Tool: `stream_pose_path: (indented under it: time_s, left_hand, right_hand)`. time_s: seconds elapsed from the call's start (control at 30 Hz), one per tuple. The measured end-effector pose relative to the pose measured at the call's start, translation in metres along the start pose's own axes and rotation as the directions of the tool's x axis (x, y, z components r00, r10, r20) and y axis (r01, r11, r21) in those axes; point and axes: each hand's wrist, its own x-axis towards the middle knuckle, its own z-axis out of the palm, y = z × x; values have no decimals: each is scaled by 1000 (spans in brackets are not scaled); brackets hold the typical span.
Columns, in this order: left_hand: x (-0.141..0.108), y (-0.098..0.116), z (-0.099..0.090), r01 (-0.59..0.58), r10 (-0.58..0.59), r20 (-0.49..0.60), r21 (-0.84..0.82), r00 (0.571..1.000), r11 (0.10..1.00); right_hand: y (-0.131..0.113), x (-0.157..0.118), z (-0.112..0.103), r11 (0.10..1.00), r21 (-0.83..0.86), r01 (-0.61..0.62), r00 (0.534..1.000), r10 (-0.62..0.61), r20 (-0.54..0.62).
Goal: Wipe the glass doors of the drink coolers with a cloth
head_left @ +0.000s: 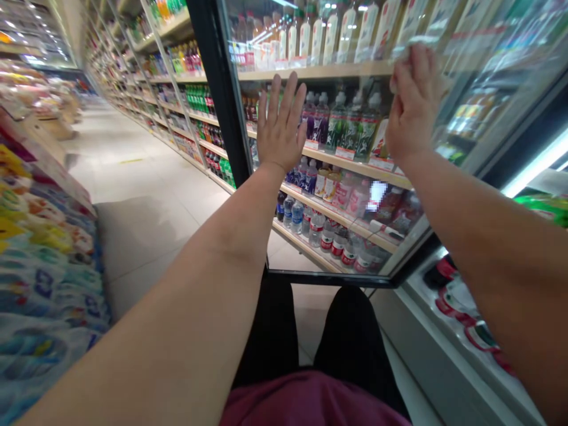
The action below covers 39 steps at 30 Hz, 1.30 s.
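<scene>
Here we are with both hands up against the glass cooler door, its black frame running upright along the long axis and the door facing the person. The left hand is pressing flat, fingers spread and released; the right hand is resting open-palmed, fingers lightly curled, grasping nothing. Bottled drinks are standing on shelves behind the glass, none in hand.

Bottle labels and shelf tags are all unreadable.

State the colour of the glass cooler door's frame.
Black; the glass cooler door's upright frame shows best in the head view.
</scene>
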Motion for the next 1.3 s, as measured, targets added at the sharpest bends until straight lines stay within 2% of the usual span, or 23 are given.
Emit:
stream_pose_path:
  time_s: [0.1,0.23,0.33,0.4,0.47,0.57,0.67,0.8,0.9,0.97,1.03,1.2,1.3]
  left_hand:
    - [2,0,0,3,-3,1,30,1000,1000]
    - [4,-2,2,30,-30,22,-38,999,999]
    - [4,-4,5,41,-39,22,-86,999,995]
    - [4,-5,7,28,-27,16,-80,1000,996]
    - [4,-5,7,17,-17,3,-95,1000,995]
    - [4,-4,4,32,-32,7,-117,999,993]
    - [5,-3,2,43,-40,33,-84,999,996]
    - [4,-2,2,35,-34,16,-76,999,996]
    - [3,-3,4,16,-16,-14,-33,1000,999]
    - [2,-3,6,6,-6,-14,20,1000,1000]
    - [2,-4,7,4,-4,5,34,1000,999]
    - [2,-4,6,36,-36,9,-92,999,995]
    - [2,-3,4,54,-52,19,-112,998,992]
  right_hand:
    - [-10,-15,2,1000,-21,-12,999,13,30]
    - [-42,-53,2,999,-13,39,973,-35,229]
    - [-52,-69,-1,997,3,74,946,-71,317]
    - [-44,-67,-3,996,14,88,941,-88,328]
    - [-29,-57,-5,997,11,83,954,-82,289]
    - [-2,-40,-9,999,-18,-50,981,53,184]
    - [8,-37,-12,981,-18,-194,971,194,138]
    - [-15,-63,-15,980,-40,-196,964,200,172]
    - [-38,-85,-20,981,-20,-195,936,192,296]
    - [-41,-88,-24,978,-14,-208,907,198,371]
    - [-31,-79,-29,976,-20,-215,906,207,370]
    - [22,-39,-33,964,-36,-264,941,265,210]
    - [29,-41,-31,962,-28,-272,946,272,174]
